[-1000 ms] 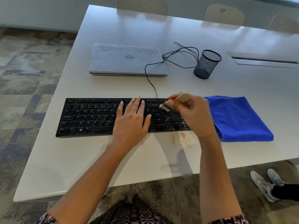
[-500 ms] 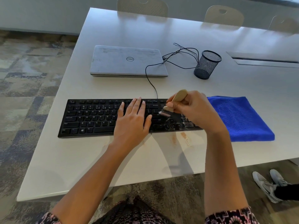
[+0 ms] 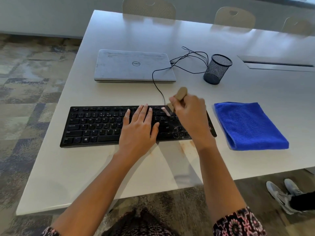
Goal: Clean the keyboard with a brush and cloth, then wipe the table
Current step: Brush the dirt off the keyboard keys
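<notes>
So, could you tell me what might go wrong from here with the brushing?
1. The brush in the right hand sweeps the right end of the keyboard, close to the blue cloth; dirt may land on it.
2. The left hand lies flat on the middle keys, so those may get missed.
3. The brush works near the cable and might snag it.

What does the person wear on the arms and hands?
The left hand and right hand are bare, with no gloves or watch showing. The left sleeve and right sleeve, ending near the elbows, are dark with a pink floral pattern.
</notes>
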`<state>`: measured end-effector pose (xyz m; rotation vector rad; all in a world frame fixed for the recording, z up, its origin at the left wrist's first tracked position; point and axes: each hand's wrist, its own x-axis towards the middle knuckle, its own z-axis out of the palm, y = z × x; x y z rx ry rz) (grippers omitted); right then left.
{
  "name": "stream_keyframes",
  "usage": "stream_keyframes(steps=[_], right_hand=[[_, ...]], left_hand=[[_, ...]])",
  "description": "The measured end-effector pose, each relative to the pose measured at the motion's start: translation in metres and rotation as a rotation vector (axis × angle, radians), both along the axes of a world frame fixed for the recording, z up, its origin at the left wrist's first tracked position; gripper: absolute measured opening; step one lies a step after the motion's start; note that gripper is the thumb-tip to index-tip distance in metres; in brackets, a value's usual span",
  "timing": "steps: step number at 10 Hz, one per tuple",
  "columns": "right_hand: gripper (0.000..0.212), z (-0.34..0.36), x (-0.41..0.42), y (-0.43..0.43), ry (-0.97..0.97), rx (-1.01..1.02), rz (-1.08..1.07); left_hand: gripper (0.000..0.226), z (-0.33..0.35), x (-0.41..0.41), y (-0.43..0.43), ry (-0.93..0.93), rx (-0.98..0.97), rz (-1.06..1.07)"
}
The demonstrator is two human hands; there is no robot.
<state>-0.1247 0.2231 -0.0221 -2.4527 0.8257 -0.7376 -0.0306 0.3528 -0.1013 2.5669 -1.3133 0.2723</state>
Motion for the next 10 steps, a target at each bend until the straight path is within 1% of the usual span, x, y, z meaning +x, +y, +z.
stream_keyframes(steps=[1,2,3,4,5,6,7,8,9,10], right_hand=[[0.030,0.000,-0.016,0.000,0.066,0.050,0.018],[0.023,0.017,-0.036,-0.007,0.096,0.149,0.062],[0.013,0.027,-0.039,-0.012,-0.004,0.181,0.062],[0.014,0.026,-0.031,-0.009,-0.018,0.180,0.083],[0.016,0.021,-0.029,-0.003,0.055,0.179,0.142],[0.013,0.021,-0.032,-0.007,0.010,0.226,0.161],[0.012,0.020,-0.033,-0.011,-0.029,0.233,0.136],[0.014,0.015,-0.031,-0.009,-0.023,0.288,0.153],[0.012,0.012,-0.032,-0.008,-0.065,0.259,0.123],[0.012,0.012,-0.033,-0.008,-0.062,0.189,0.072]], left_hand=[[0.063,-0.001,0.001,0.000,0.002,0.000,0.001],[0.063,-0.002,0.001,0.000,0.007,-0.005,0.001],[0.063,-0.002,0.001,0.000,0.010,-0.001,-0.003],[0.064,-0.002,0.001,0.000,0.009,-0.002,0.000],[0.064,-0.001,0.001,0.001,0.007,-0.001,0.001],[0.064,-0.001,0.000,0.000,0.008,-0.001,-0.001],[0.064,-0.001,0.000,0.000,0.010,-0.006,-0.003],[0.063,-0.001,0.000,0.000,0.009,-0.011,-0.001],[0.063,-0.001,0.000,0.000,0.010,-0.009,-0.004],[0.063,-0.001,0.000,0.000,0.013,-0.011,-0.004]])
